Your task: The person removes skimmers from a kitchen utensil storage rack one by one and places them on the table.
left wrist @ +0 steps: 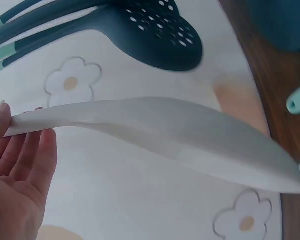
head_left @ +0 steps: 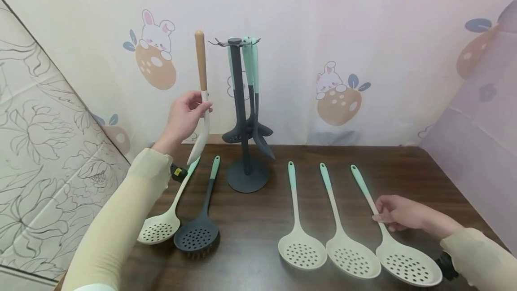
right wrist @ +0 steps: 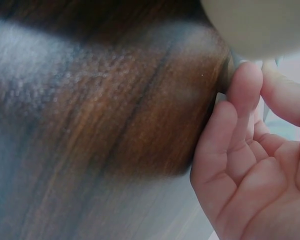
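At the left, my left hand (head_left: 187,113) pinches the white neck of a spatula (head_left: 201,64) with a wooden handle. It is held upright in the air, handle up, its curved white blade (left wrist: 190,135) pointing down and seen nearly edge-on. My right hand (head_left: 404,212) pinches the handle of the rightmost cream skimmer (head_left: 409,265), whose head is low over the table or on it; I cannot tell which. Beside it lie two more cream skimmers (head_left: 353,257) (head_left: 303,250) with mint handle ends. In the right wrist view, the curled right fingers (right wrist: 247,85) sit beside a blurred pale skimmer head (right wrist: 265,25).
A dark utensil stand (head_left: 245,178) with hooks rises at the back middle, several dark utensils with mint handles (head_left: 255,64) hanging on it. Left of its base lie a dark skimmer (head_left: 197,235) and a cream skimmer (head_left: 158,229) on the brown table (head_left: 246,255). A printed curtain (head_left: 282,102) hangs behind.
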A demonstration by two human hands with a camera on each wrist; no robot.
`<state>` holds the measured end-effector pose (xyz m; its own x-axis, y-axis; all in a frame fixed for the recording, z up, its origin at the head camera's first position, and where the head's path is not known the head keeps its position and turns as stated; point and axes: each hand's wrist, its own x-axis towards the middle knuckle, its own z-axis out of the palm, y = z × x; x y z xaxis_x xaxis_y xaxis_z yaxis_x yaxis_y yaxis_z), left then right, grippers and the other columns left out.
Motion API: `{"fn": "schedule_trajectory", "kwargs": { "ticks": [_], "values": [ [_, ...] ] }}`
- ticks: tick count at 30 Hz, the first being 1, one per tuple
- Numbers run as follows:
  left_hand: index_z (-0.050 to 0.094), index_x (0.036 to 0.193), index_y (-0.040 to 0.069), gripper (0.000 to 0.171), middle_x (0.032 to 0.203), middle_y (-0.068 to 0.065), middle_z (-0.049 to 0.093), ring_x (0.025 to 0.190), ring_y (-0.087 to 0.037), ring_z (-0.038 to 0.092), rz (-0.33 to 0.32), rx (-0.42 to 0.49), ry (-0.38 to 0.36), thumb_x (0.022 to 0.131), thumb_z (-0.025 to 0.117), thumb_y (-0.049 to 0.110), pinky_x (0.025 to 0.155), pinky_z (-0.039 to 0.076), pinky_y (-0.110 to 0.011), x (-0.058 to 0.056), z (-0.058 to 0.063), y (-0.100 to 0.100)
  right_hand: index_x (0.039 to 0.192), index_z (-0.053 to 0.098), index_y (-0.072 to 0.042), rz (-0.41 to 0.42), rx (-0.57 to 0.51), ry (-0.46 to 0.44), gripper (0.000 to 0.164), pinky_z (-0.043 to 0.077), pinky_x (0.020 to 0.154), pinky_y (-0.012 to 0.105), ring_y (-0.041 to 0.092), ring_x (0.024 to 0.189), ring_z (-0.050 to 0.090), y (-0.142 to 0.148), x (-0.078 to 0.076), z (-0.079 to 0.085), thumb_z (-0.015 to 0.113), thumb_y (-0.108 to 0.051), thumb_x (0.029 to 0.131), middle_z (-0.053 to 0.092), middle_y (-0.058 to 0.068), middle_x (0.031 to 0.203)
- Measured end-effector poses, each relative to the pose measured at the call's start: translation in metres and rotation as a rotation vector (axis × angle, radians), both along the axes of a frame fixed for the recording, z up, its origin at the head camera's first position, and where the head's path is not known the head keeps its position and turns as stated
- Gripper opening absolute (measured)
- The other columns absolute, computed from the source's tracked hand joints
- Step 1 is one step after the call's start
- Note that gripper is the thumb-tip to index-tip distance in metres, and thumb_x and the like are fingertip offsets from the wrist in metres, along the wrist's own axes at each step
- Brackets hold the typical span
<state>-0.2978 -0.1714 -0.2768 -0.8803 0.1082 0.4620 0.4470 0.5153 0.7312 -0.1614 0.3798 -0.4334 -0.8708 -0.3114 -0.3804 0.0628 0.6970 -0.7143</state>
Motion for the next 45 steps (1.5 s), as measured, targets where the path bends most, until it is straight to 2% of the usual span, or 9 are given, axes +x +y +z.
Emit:
{"fn": "schedule_trajectory", "kwargs": {
  "ticks": [4, 10, 14, 21, 24, 29, 36, 40, 45],
  "values": [
    [0.063, 0.120, 0.006, 0.028, 0.104, -0.011, 0.070, 0.093, -0.024, 0.068, 0.050, -0.074, -0.001, 0.099, 0.064, 0.025, 0.085, 0.054, -0.041, -0.002, -0.005, -0.013, 0.098, 0.053, -0.001, 0.003, -0.005, 0.002, 0.028, 0.041, 0.052, 0.027, 0.021, 0.062, 0.056, -0.001, 0.000, 0.001, 0.072, -0.021, 0.092, 0.056, 0.007, 0.075],
    [0.064, 0.113, 0.004, 0.028, 0.102, -0.012, 0.068, 0.090, -0.028, 0.066, 0.113, -0.196, -0.016, 0.098, 0.065, 0.027, 0.070, 0.052, -0.037, -0.004, -0.013, -0.034, 0.098, 0.053, -0.001, 0.005, -0.009, 0.001, 0.028, 0.041, 0.052, 0.027, 0.021, 0.062, 0.056, -0.001, 0.001, 0.002, 0.072, -0.021, 0.092, 0.056, 0.007, 0.075],
    [0.065, 0.108, 0.004, 0.024, 0.099, -0.012, 0.067, 0.089, -0.028, 0.065, 0.119, -0.224, -0.045, 0.097, 0.067, 0.025, 0.070, 0.051, -0.037, -0.005, -0.018, -0.045, 0.098, 0.053, -0.001, 0.011, -0.014, 0.007, 0.028, 0.041, 0.051, 0.027, 0.021, 0.062, 0.056, 0.000, 0.001, 0.001, 0.071, -0.021, 0.092, 0.055, 0.007, 0.074],
    [0.065, 0.106, -0.001, 0.022, 0.099, -0.018, 0.069, 0.090, -0.033, 0.066, 0.136, -0.299, -0.078, 0.096, 0.068, 0.019, 0.080, 0.050, -0.048, -0.007, -0.030, -0.064, 0.098, 0.053, -0.001, 0.008, -0.019, 0.008, 0.026, 0.041, 0.052, 0.027, 0.020, 0.061, 0.055, 0.002, 0.001, -0.001, 0.071, -0.020, 0.093, 0.055, 0.006, 0.074],
    [0.066, 0.108, -0.003, 0.025, 0.099, -0.022, 0.070, 0.091, -0.036, 0.066, 0.146, -0.322, -0.112, 0.095, 0.069, 0.018, 0.079, 0.052, -0.050, -0.007, -0.037, -0.073, 0.099, 0.053, -0.001, 0.006, -0.013, 0.009, 0.027, 0.040, 0.052, 0.027, 0.020, 0.061, 0.055, 0.001, 0.001, 0.000, 0.071, -0.020, 0.093, 0.055, 0.007, 0.074],
    [0.067, 0.110, -0.002, 0.029, 0.099, -0.022, 0.071, 0.091, -0.035, 0.066, 0.190, -0.392, -0.161, 0.094, 0.070, 0.022, 0.074, 0.050, -0.047, -0.007, -0.047, -0.085, 0.098, 0.052, -0.001, 0.001, -0.013, 0.001, 0.027, 0.041, 0.052, 0.027, 0.021, 0.062, 0.055, 0.001, 0.001, 0.001, 0.071, -0.020, 0.093, 0.055, 0.007, 0.074],
    [0.069, 0.105, -0.001, 0.026, 0.092, -0.019, 0.073, 0.083, -0.032, 0.066, 0.162, -0.515, -0.175, 0.092, 0.074, 0.020, 0.067, 0.052, -0.044, -0.005, -0.063, -0.102, 0.099, 0.052, -0.001, -0.004, -0.012, -0.003, 0.028, 0.041, 0.053, 0.027, 0.021, 0.062, 0.055, 0.000, 0.001, 0.001, 0.071, -0.020, 0.093, 0.055, 0.007, 0.073],
    [0.068, 0.102, 0.000, 0.026, 0.091, -0.017, 0.072, 0.078, -0.029, 0.063, 0.168, -0.537, -0.248, 0.092, 0.074, 0.023, 0.062, 0.049, -0.039, 0.000, -0.067, -0.110, 0.099, 0.052, -0.001, -0.008, -0.007, -0.005, 0.028, 0.041, 0.053, 0.028, 0.022, 0.063, 0.055, 0.000, 0.001, 0.001, 0.071, -0.020, 0.093, 0.056, 0.007, 0.074],
    [0.068, 0.098, 0.000, 0.023, 0.089, -0.015, 0.070, 0.078, -0.029, 0.060, 0.168, -0.597, -0.312, 0.091, 0.073, 0.021, 0.064, 0.048, -0.040, 0.000, -0.068, -0.121, 0.100, 0.052, 0.000, -0.007, -0.014, -0.003, 0.027, 0.042, 0.054, 0.028, 0.022, 0.063, 0.056, 0.000, 0.001, 0.001, 0.070, -0.019, 0.093, 0.056, 0.007, 0.075]
  ]
}}
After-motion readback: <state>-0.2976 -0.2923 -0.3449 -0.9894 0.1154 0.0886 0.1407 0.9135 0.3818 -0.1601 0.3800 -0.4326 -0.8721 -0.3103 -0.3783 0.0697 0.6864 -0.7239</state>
